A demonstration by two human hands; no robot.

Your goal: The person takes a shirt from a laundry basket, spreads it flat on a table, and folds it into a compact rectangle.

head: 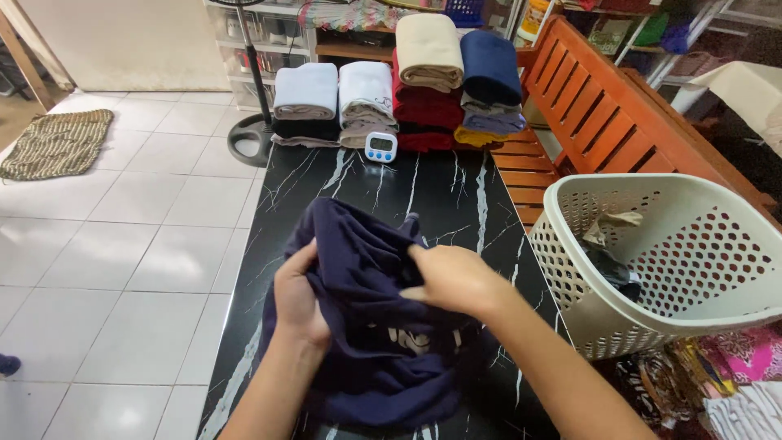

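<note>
A dark navy shirt [366, 244] with a pale print lies bunched on the black marble-patterned table [440, 187], close to me. My left hand [297, 297] grips its left side, fingers curled into the cloth. My right hand [452, 277] pinches a fold near the shirt's middle. Both forearms reach in from the bottom edge.
Stacks of folded clothes [423, 81] in white, cream, red and navy line the table's far end, with a small white digital timer [380, 146] in front. A cream perforated laundry basket [692, 269] sits at the right beside an orange wooden bench [603, 106]. A fan stand [248, 134] is on the tiled floor.
</note>
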